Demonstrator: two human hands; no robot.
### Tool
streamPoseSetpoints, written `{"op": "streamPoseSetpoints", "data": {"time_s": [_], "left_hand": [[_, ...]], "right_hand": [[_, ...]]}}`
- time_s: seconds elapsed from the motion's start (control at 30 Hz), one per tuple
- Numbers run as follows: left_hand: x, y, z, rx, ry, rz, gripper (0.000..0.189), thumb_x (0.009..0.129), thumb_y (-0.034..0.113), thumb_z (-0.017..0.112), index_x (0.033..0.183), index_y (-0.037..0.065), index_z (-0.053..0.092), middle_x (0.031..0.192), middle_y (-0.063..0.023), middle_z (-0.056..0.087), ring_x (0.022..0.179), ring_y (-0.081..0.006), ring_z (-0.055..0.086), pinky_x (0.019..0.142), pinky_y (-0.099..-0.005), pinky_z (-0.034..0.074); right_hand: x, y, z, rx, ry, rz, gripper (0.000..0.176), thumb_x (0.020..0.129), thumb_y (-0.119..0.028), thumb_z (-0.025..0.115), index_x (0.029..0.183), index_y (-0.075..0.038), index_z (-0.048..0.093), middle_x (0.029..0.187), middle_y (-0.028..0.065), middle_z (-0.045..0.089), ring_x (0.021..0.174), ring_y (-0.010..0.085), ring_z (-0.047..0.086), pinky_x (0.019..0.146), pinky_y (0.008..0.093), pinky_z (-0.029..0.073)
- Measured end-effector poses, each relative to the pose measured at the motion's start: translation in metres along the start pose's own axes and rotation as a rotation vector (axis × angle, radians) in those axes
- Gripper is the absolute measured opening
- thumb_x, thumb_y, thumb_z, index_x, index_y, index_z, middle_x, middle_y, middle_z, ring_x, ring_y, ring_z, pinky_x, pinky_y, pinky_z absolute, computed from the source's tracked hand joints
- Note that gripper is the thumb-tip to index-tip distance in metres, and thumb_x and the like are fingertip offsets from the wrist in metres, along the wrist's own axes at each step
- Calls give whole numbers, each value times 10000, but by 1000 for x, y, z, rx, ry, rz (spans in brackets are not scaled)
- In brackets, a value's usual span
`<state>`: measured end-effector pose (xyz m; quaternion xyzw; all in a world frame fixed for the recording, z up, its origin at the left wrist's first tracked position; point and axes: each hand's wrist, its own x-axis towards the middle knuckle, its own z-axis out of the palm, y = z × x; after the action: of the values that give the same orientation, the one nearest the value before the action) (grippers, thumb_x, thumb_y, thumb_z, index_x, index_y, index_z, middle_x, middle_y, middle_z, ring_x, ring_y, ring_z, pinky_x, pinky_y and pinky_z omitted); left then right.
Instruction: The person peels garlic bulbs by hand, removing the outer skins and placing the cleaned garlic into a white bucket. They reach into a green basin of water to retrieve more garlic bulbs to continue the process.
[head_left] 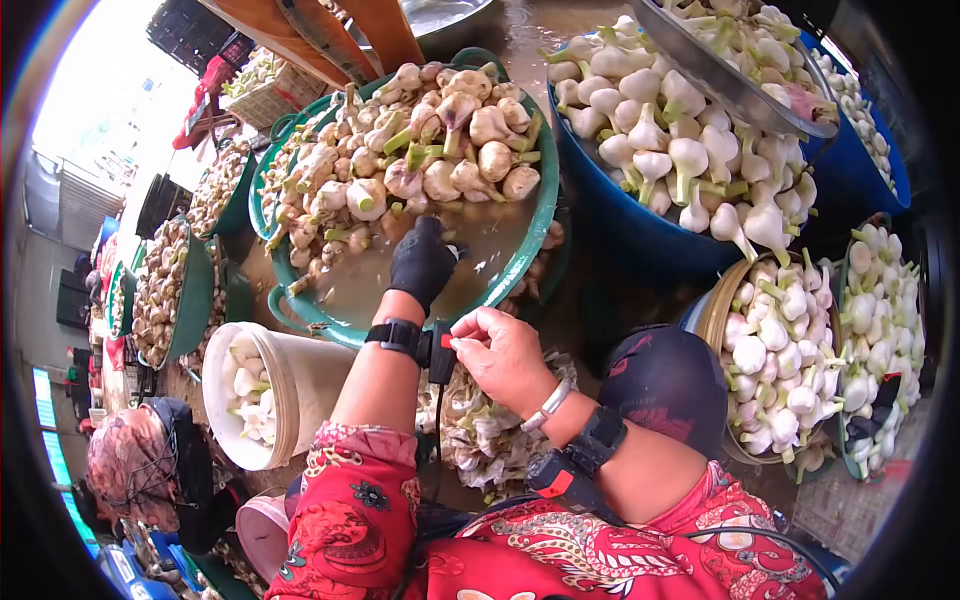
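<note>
Setting, head view: open market stall, containers packed close around you. A blue tub (620, 225) and a basket (718, 310) heaped with garlic stand at your right, a white bucket (300, 385) by your left arm, and a person (130, 465) sits low at lower left.
Surface: green basin (530, 235) directly ahead, cloudy water in its near half, garlic bulbs (420, 150) piled in the far half.
Left hand (422, 262): black-gloved, arm stretched forward, hand down in the basin at the pile's edge. Finger spread cannot be told.
Right hand (505, 352): bare, crossed to your left wrist, thumb and fingers pinched narrow on the black device (441, 352) strapped there.
</note>
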<state>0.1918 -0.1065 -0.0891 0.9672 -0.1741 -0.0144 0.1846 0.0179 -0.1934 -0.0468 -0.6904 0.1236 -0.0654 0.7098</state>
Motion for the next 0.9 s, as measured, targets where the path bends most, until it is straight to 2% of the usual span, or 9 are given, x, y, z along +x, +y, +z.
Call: {"op": "streamPoseSetpoints", "data": {"time_s": [0.17,0.23,0.3,0.57,0.63,0.7,0.77,0.83,0.9], "left_hand": [[6,-24,3,-18,12,151,319,734,219,702,1002,70,613,953,-162,660,904,-348,625,791,-423,485],[-7,-25,-4,-196,-105,-8,306,742,185,667,1023,76,615,957,-162,663,915,-344,627,804,-416,487],[-13,-22,6,-211,-17,94,308,739,166,646,1037,91,630,953,-158,668,913,-336,632,820,-414,487],[-14,-30,-27,10,-119,163,304,734,214,706,981,40,667,904,-151,679,844,-311,652,780,-385,507],[-35,-31,-53,-689,-241,-180,251,778,183,709,951,9,658,829,-87,673,734,-185,643,697,-301,516],[-66,-21,-79,-1067,-156,-234,195,814,137,688,950,3,653,812,-37,648,704,-98,597,654,-239,500],[-105,-22,-94,-1134,-135,-77,264,823,147,674,1041,5,628,841,-49,651,726,-125,618,663,-259,514],[-137,-9,-100,-1513,-154,-331,279,839,155,657,1066,0,606,897,-61,645,747,-137,627,677,-282,529],[-157,-18,-92,-1539,-116,-341,301,859,174,642,1095,-3,585,942,-73,638,769,-149,633,688,-303,541]], "right_hand": [[8,-8,-10,96,11,27,96,774,-67,646,842,-7,616,738,108,651,651,196,632,619,310,506],[7,-9,-11,106,24,7,87,777,-60,636,841,-6,616,736,107,652,650,191,632,616,309,507],[5,-8,-11,77,13,34,73,820,-29,619,886,0,621,759,22,629,676,76,570,635,250,487],[9,-1,-14,112,12,39,109,787,-47,634,888,-7,623,762,63,642,686,136,608,650,282,505],[11,0,-12,129,7,33,167,755,-70,651,912,-16,626,781,102,650,699,195,636,660,315,517],[12,-3,-9,14,46,-130,437,721,-100,689,1138,-35,577,1006,153,626,896,248,624,797,332,504],[11,-4,-7,-21,-178,-270,811,732,-64,726,1428,-74,309,1322,131,448,1134,216,511,941,349,447],[6,-8,3,140,-334,-251,761,753,-71,715,1408,-61,329,1282,112,482,1107,193,528,933,340,457],[-4,-17,7,356,-429,-72,731,756,-64,710,1391,-52,347,1252,100,504,1089,179,537,926,324,460]]}}
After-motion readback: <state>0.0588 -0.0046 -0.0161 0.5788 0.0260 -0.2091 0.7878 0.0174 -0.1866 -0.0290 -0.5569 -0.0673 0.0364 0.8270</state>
